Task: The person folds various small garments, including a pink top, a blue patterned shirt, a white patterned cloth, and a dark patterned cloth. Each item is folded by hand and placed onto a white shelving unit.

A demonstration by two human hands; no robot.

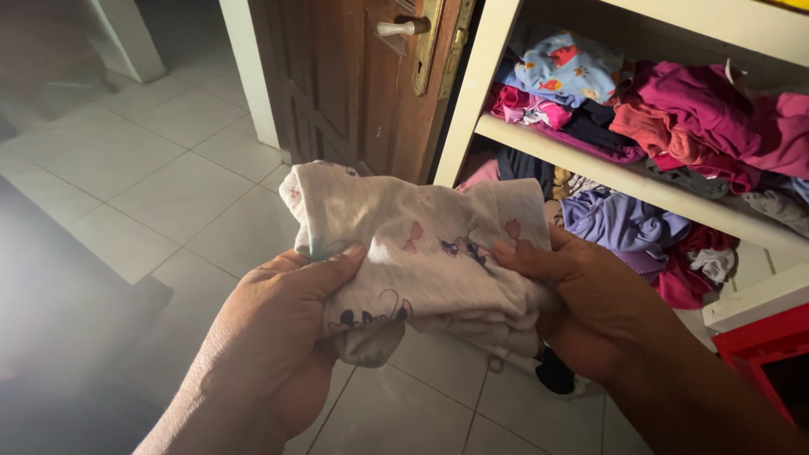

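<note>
White cotton-looking garment [421, 253] with small pink and purple cartoon prints, bunched up, held in mid-air between both hands above the tiled floor [168, 185], in front of the shelf unit. Left hand [286, 329] grips the lower left edge, thumb pressed on top of the fabric, fingers curled under. Right hand [581, 303] clamps the right side, thumb over the front, rest of the fingers hidden behind the cloth. Both hands closed on it, neither free.

Handling, judged: light, soft, floppy, no stiffness, sags wherever unsupported; not fragile, not slippery. Best taken by pinching an edge or hem with thumb over fingers, one grip on each side to keep it spread.

Counts: one garment in hand, two hands, both the person's own. One white shelf unit [590, 173] at right with two shelf levels visible, each stuffed with crumpled clothes [691, 126] in magenta, purple, orange, blue and grey; too tangled to count pieces. One light-blue printed piece [569, 67] sits on top of the upper pile. One brown wooden door [354, 84] behind, with one lever handle [396, 28]. One red box edge [758, 341] at lower right.
</note>
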